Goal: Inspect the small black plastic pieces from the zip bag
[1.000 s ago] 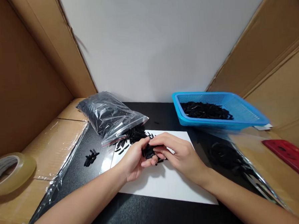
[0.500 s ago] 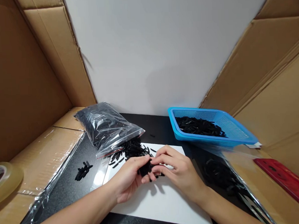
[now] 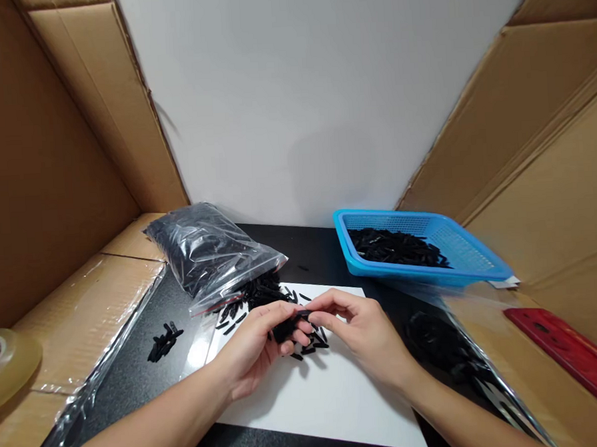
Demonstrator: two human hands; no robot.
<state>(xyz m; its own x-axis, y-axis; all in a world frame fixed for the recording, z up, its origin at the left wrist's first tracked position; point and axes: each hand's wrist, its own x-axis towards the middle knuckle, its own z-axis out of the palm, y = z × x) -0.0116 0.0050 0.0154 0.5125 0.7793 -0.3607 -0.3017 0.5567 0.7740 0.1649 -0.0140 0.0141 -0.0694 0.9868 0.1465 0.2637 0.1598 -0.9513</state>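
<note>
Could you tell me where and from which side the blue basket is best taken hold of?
Probably grip the blue basket by its raised near rim, coming from the person's right side: it sits level, the rim juts out, and its black pieces fill the middle.

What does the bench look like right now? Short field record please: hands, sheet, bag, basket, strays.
left hand: left hand cups a bunch of small black parts
right hand: right hand pinches one piece at that bunch
sheet: white sheet under both hands, loose pieces on it
bag: clear zip bag, mouth spilling parts onto the sheet
basket: blue basket, holds black parts
strays: small pile on the black table
</note>
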